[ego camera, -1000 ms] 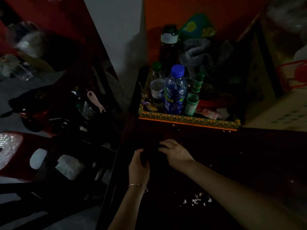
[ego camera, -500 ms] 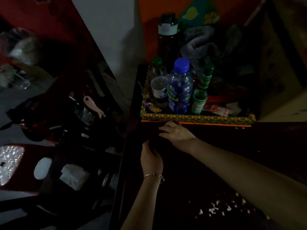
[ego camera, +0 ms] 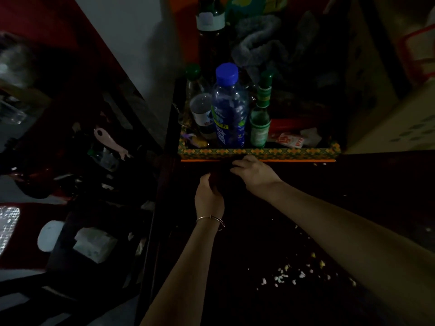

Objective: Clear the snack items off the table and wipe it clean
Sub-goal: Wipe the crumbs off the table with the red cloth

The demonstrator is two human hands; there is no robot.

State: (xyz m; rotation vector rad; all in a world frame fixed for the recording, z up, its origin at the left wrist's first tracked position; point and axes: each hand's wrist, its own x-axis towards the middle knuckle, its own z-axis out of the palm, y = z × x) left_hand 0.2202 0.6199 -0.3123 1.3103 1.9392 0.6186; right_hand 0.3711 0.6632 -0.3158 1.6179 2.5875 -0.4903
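Your left hand [ego camera: 209, 199] and right hand [ego camera: 254, 173] meet at the far left of the dark counter [ego camera: 367, 184], just in front of the patterned tray [ego camera: 294, 153]. Something dark lies between them, probably a cloth [ego camera: 225, 182], though the light is too poor to be sure. Your left fingers curl around its near edge; your right hand lies flat over its top, fingers together, knuckles touching the tray's front wall. That hold looks meant to bunch it for wiping, one hand pinning, the other gathering. Whether either hand truly grips it, you cannot tell. The crumbs [ego camera: 292, 276] sit well apart, near your right forearm, not yet swept. The bottles [ego camera: 229, 107] stand inside the tray.
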